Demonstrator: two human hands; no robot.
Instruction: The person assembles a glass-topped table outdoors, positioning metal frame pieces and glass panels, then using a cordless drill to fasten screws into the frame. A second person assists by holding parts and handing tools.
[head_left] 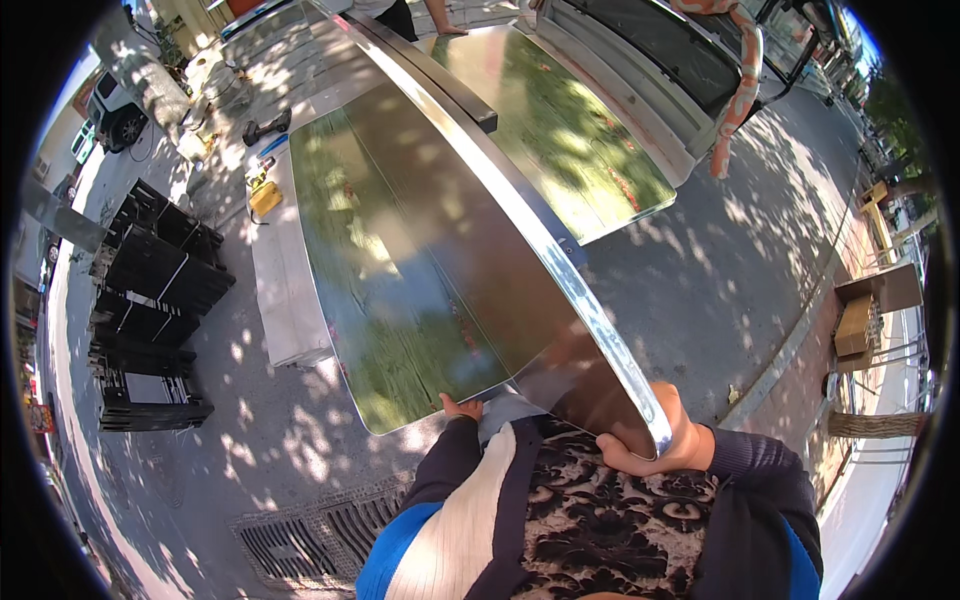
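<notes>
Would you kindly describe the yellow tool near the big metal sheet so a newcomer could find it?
Start at the large shiny metal sheet that both hands hold. Along its far left edge runs a pale workbench; near its far end lies the small yellow tool. It is bright yellow, unlike the dark power drill beyond it.

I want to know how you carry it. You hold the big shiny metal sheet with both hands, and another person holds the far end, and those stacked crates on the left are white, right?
Not quite: the head view shows the stacked crates are black, not white. The rest holds: the left hand and right hand grip the near end of the shiny metal sheet, and another person's hand rests at its far end.
</notes>
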